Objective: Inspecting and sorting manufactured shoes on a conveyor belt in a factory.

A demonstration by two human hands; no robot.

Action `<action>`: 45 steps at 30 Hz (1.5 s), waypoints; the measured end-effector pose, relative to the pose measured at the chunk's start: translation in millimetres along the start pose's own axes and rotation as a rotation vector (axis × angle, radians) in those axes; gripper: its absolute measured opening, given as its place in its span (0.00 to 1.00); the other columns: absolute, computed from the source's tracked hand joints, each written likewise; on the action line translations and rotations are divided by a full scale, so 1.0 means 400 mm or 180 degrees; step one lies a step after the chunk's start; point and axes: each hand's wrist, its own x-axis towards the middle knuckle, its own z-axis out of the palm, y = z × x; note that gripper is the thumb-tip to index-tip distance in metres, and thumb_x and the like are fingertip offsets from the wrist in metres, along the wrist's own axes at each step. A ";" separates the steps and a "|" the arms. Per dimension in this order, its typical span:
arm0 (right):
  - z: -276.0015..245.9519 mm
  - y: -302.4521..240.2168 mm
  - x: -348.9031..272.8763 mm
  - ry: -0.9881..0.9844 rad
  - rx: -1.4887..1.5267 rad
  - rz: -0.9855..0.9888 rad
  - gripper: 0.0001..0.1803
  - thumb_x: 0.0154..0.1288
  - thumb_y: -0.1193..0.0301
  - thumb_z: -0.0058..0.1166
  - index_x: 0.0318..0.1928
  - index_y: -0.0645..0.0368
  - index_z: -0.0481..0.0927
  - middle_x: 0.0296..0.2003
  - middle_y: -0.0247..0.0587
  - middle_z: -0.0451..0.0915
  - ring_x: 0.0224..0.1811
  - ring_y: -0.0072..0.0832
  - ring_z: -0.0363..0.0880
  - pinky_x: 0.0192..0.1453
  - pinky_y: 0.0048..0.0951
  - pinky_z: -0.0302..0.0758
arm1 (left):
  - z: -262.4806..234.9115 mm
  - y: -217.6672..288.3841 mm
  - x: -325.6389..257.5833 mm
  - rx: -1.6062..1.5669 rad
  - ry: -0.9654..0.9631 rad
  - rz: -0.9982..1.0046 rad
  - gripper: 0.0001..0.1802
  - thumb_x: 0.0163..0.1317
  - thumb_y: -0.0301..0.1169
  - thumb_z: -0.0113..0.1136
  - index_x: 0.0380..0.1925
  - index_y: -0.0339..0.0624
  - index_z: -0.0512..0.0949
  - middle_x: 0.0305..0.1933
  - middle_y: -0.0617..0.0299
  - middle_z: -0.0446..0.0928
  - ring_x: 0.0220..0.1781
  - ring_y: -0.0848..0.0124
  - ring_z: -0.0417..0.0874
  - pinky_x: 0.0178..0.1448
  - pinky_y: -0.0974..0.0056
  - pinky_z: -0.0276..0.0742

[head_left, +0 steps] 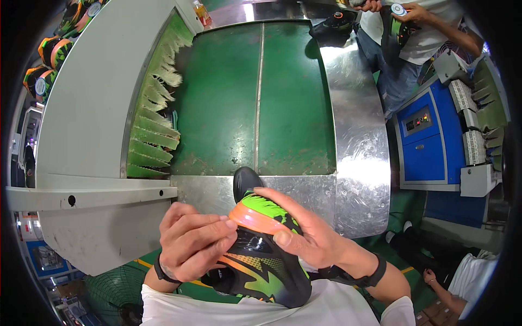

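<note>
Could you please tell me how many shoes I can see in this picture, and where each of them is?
5: one shoe in both hands, one dark shoe on the conveyor's far end, three racked shoes top left. More may be hidden.

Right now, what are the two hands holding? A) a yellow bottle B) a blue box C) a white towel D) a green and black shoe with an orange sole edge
D: the left hand and right hand both grip a green, black and orange shoe in front of the green conveyor belt.
</note>
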 end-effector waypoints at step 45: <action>0.036 -0.096 -0.051 0.0444 -0.0892 -0.0592 0.30 0.64 0.61 0.59 0.60 0.68 0.69 0.48 0.52 0.78 0.50 0.34 0.78 0.57 0.27 0.71 | -0.024 0.074 0.031 -0.0907 0.0159 0.0378 0.11 0.43 0.24 0.67 0.29 0.38 0.77 0.38 0.55 0.81 0.36 0.61 0.82 0.27 0.62 0.70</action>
